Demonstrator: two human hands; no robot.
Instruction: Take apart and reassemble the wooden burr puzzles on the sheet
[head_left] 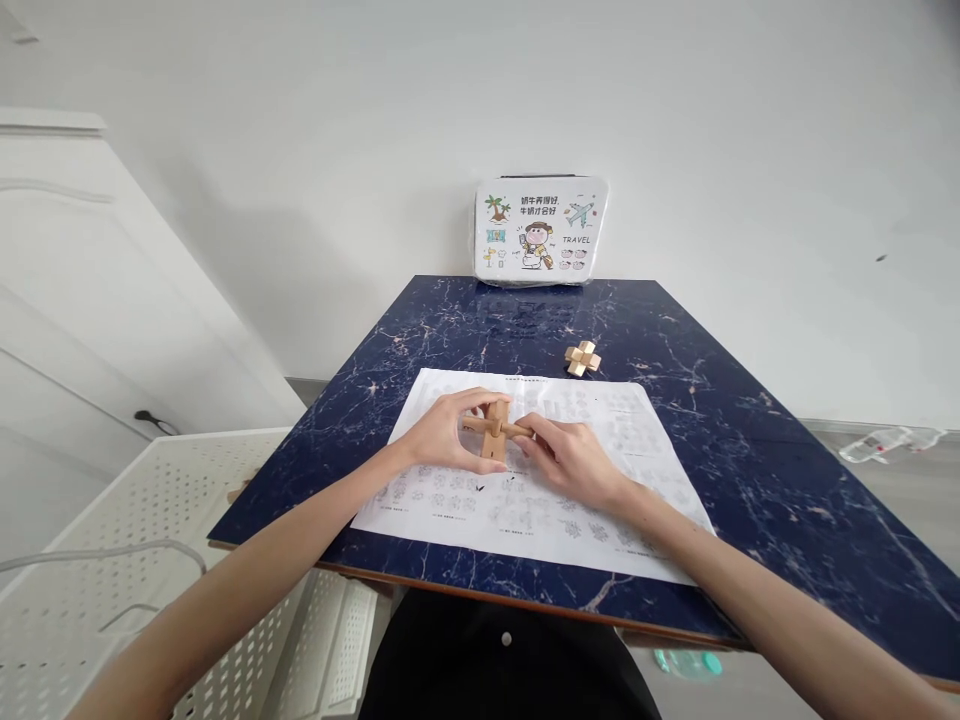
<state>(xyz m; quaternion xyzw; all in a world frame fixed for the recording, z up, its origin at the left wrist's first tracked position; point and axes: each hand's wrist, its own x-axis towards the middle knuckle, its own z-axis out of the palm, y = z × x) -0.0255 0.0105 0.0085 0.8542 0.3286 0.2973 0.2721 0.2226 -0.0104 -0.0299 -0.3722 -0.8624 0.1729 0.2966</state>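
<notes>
While our left hand point(441, 432) clamps the brown wooden cross-shaped puzzle point(493, 442) over the printed white paper sheet point(540, 520), our right hand point(574, 458) pinches its crossbar point(513, 430) in its fingertips. Glossy blue marbled tabletop point(757, 490) stretches past the sheet's side edges; a golden wooden burr point(582, 358) sits beyond its far edge.

The desk point(750, 520) has a smooth, glossy, marbled top. Near its front edge lies a sheet point(645, 440) of matt, lightly creased paper; the held pieces point(496, 430) above look like smooth wood. Between sheet and far edge, the cross point(583, 358) is shinier wood. Clear, glossy plastic point(600, 262) wraps the case point(544, 225) at the far edge. Beyond the left edge, the rack point(187, 490) looks matt.
</notes>
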